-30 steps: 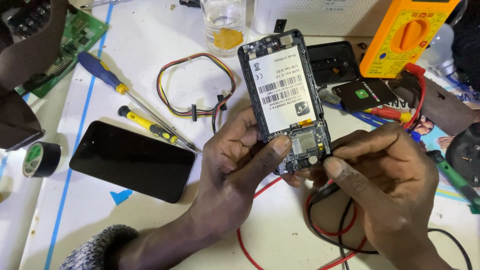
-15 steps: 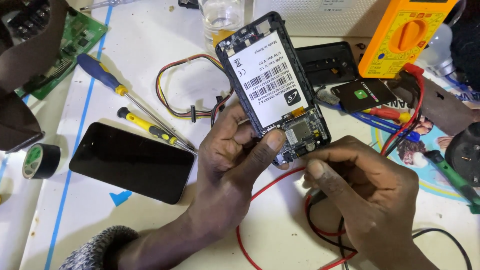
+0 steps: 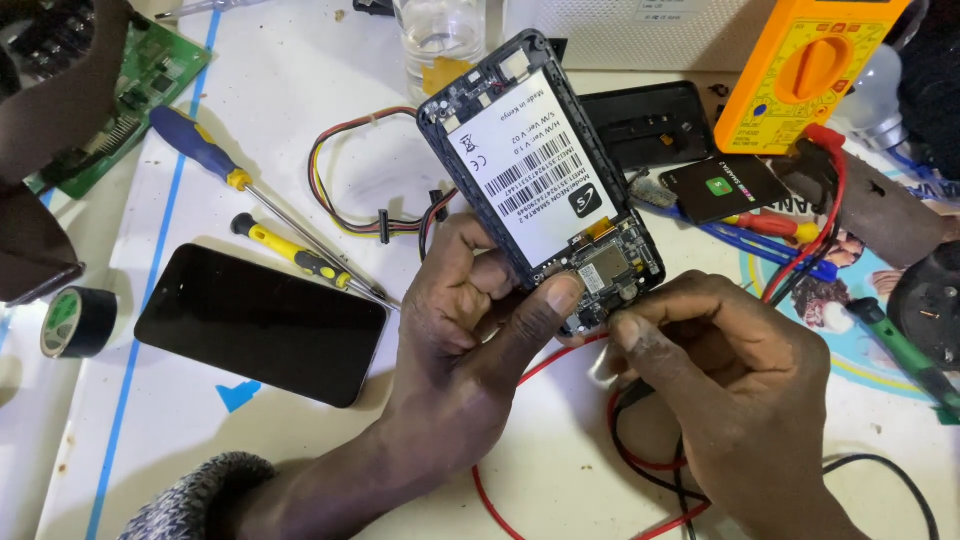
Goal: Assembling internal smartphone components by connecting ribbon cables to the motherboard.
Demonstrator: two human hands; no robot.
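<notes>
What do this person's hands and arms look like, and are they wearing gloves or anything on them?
No gloves: both the left hand and the right hand are bare, with short fingernails and no rings that show. The left forearm ends in a grey knitted sleeve cuff at the bottom edge of the picture. The right wrist is cut off by the frame, so any sleeve there cannot be seen.

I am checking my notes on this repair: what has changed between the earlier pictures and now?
The left hand has tilted the opened phone, so its top now leans further up and left. The right hand has closed its fingers at the phone's lower edge. The left hand's grip, the black phone, screwdrivers and yellow meter stayed as they were.
</notes>
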